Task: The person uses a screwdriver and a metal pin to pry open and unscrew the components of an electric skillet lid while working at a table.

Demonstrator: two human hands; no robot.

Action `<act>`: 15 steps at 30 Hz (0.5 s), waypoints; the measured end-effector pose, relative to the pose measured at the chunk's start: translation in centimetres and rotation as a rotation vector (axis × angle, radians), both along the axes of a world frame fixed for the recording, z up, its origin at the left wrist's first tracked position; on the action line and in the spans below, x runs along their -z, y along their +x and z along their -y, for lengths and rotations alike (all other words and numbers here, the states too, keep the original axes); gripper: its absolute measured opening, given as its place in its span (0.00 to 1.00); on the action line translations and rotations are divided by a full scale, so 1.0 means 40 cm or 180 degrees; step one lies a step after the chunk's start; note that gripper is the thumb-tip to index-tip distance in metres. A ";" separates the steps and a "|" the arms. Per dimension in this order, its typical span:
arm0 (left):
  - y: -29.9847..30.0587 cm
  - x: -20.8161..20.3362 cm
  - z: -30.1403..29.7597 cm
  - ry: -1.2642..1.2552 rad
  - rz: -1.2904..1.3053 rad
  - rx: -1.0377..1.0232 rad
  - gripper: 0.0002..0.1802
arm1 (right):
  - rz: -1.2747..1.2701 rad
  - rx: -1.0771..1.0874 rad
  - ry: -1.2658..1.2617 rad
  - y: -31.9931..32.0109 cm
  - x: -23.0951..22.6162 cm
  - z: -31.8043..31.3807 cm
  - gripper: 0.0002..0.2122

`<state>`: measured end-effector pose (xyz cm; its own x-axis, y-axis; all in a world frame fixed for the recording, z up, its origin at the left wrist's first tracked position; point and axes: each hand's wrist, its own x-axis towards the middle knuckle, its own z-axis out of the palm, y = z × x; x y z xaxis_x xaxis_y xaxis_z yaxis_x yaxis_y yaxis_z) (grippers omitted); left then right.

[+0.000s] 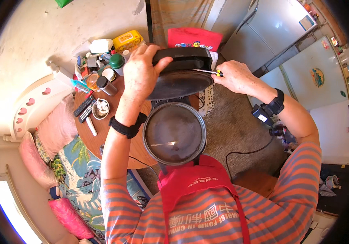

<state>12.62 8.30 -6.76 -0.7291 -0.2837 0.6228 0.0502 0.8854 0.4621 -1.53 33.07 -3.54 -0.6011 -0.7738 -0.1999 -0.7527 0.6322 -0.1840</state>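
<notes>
A black electric griddle stands open in front of me. Its round lower pan (175, 132) faces up, with a glossy dark surface and a bright reflection in it. The raised lid (180, 85) tilts up behind the pan, its dark round plate toward me and its thick black shell above. My left hand (142, 71) is closed around the left side of that shell, thumb on the near face. Between the fingers of my right hand (237, 76) is a thin screwdriver (203, 71) with a yellow and black handle. Its shaft points left, and the tip meets the gap between shell and plate.
On the round wooden table (111, 140) are two remote controls (85, 107), a small bowl (100, 109), a dark jar (106, 86), a green-lidded container (117, 62) and a yellow wipes pack (128, 40). A black cord (245, 153) loops at right. Beyond stands a pink bag (194, 37).
</notes>
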 end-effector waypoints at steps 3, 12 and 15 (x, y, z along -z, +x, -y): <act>-0.018 0.013 -0.013 -0.0283 -0.0156 -0.0033 0.20 | -0.0359 -0.0185 0.0090 0.007 -0.034 0.008 0.19; -0.060 0.023 -0.036 -0.0447 -0.0212 -0.0173 0.22 | -0.0979 -0.0419 0.0394 0.027 -0.059 0.004 0.17; -0.057 0.030 -0.029 -0.0441 -0.0363 -0.0182 0.23 | -0.0866 -0.0310 0.0537 0.045 -0.072 0.016 0.16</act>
